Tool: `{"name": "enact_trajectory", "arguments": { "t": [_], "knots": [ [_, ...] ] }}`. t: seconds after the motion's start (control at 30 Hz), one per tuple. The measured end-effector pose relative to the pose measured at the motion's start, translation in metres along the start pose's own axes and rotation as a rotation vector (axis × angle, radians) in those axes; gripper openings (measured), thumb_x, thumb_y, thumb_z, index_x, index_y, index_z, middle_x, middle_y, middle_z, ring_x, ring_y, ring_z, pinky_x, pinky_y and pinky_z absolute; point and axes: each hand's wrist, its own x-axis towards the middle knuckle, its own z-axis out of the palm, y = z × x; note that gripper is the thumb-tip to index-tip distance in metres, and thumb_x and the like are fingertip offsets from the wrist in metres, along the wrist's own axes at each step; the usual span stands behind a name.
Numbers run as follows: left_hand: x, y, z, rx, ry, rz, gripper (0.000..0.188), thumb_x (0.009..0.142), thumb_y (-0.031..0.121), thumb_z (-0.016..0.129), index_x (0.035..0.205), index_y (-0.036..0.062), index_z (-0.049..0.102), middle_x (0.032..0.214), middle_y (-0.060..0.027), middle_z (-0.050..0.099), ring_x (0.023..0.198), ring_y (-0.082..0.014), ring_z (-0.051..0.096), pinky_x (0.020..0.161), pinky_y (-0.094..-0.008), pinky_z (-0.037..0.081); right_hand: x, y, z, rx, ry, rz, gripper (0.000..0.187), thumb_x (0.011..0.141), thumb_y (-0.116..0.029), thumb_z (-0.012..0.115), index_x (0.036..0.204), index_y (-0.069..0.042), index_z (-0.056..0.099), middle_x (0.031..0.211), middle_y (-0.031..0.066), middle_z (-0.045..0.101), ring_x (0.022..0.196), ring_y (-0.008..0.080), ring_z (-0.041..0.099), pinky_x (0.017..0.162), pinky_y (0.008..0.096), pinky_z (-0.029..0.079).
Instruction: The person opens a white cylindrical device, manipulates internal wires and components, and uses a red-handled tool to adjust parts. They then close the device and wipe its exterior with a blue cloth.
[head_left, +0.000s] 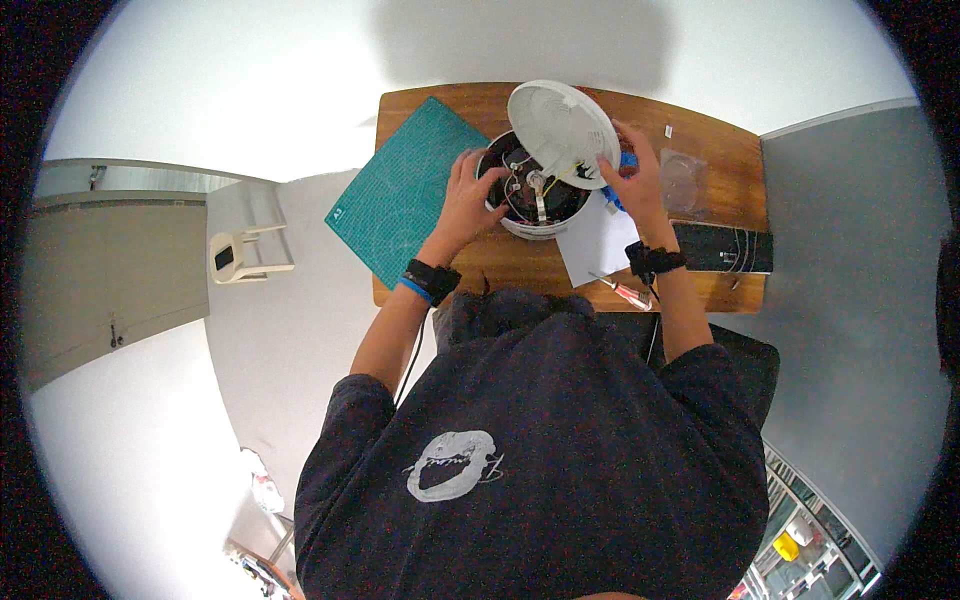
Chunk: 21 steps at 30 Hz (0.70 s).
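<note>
Holding the white cover (560, 122) at upper centre, your right grip (640, 190) is clamping its edge; your left grip (464, 207), fingers apart, is touching the housing (540, 231).

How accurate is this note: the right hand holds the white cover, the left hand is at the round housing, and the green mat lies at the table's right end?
One slip: the head view shows the green mat at the left end of the table, not the right. The rest stands: right hand holding the cover, left hand at the housing.
</note>
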Motion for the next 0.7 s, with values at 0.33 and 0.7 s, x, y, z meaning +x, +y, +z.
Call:
{"name": "enact_trajectory", "arguments": {
  "t": [0.33, 0.7],
  "knots": [
    [-0.011, -0.021, 0.047, -0.742, -0.030, -0.243, 0.112, 0.071, 0.013, 0.092, 0.159, -0.0005, 0.025, 0.157, -0.0197, 0.044, 0.149, -0.0365, 0.039, 0.127, -0.0474, 0.023, -0.023, -0.022, -0.004, -0.359, -0.199, -0.612, 0.063, 0.068, 0.003, 0.083, 0.127, -0.014, 0.069, 0.119, 0.0057, 0.066, 0.112, 0.0277, 0.064, 0.093, 0.0380, 0.057],
    [0.010, 0.003, 0.019, -0.763, -0.036, -0.230, 0.104, 0.079, 0.011, 0.089, 0.159, -0.0022, 0.023, 0.157, -0.0178, 0.049, 0.148, -0.0308, 0.044, 0.130, -0.0416, 0.011, -0.032, -0.008, -0.002, -0.392, -0.264, -0.546, 0.070, 0.061, 0.002, 0.085, 0.126, -0.018, 0.069, 0.121, 0.0060, 0.066, 0.116, 0.0305, 0.064, 0.098, 0.0415, 0.057]
  ]
}}
